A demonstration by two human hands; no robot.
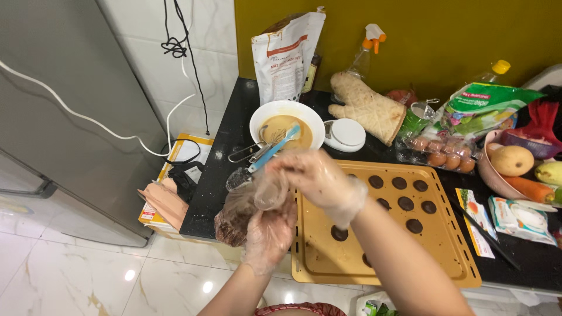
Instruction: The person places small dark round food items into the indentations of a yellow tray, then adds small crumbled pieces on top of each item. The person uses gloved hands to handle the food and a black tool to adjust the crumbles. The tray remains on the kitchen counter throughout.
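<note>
Countertop of black stone carries everything, with a grey fridge standing at its left end. Next in size, an orange baking tray lies along the front edge, holding about 9 round dark dough pieces in loose rows. Behind it sits a white bowl of tan batter with a blue-handled spatula resting in it, near a quilted oven mitt and a carton of brown eggs. Over the tray's left edge, the gloved left hand is closed around a clear piping bag of brown mixture, gripping it from below. The gloved right hand pinches the bag's twisted top shut.
</note>
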